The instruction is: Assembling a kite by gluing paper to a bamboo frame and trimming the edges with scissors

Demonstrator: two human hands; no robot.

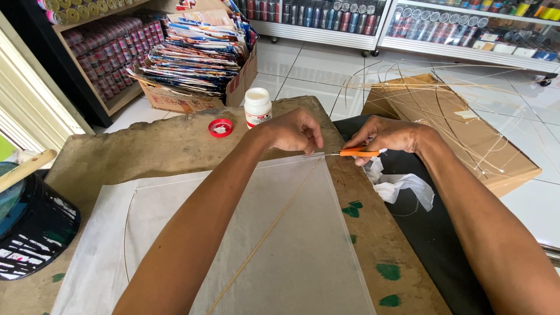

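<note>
Trimming, I judge: my left hand (291,131) pinches the thin white paper (280,245) at its corner, fingers closed on it; just right of them my right hand (385,135) grips orange-handled scissors (350,153). Next calls for steady cutting. Beyond: glue bottle (257,107), red cap (220,128).
</note>
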